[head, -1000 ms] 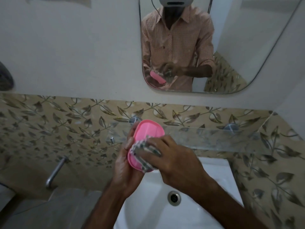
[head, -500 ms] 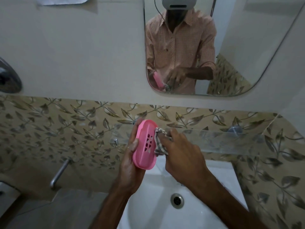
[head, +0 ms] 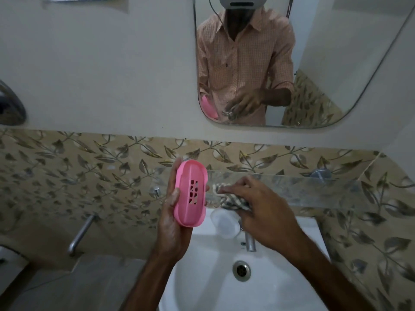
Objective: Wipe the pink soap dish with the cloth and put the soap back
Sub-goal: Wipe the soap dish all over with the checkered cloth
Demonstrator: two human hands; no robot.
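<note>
My left hand (head: 171, 217) holds the pink soap dish (head: 190, 193) upright above the basin, its slotted face turned toward me. To its right my right hand (head: 261, 208) rests on the checked cloth (head: 229, 199), pressing it against the glass shelf (head: 314, 189); whether the fingers grip the cloth I cannot tell for sure, though they curl over it. A pale round white thing, perhaps the soap (head: 225, 223), lies just below the cloth on the basin's back ledge. Dish and cloth are apart.
The white basin (head: 202, 283) with its drain (head: 241, 269) lies below, a chrome tap (head: 250, 242) at its back. A wall tap (head: 80, 234) juts out at the left. A mirror (head: 336, 63) hangs above the leaf-patterned tiles.
My right hand with the cloth has come off the dish and moved right to the glass shelf. The dish has turned its slotted face toward me.
</note>
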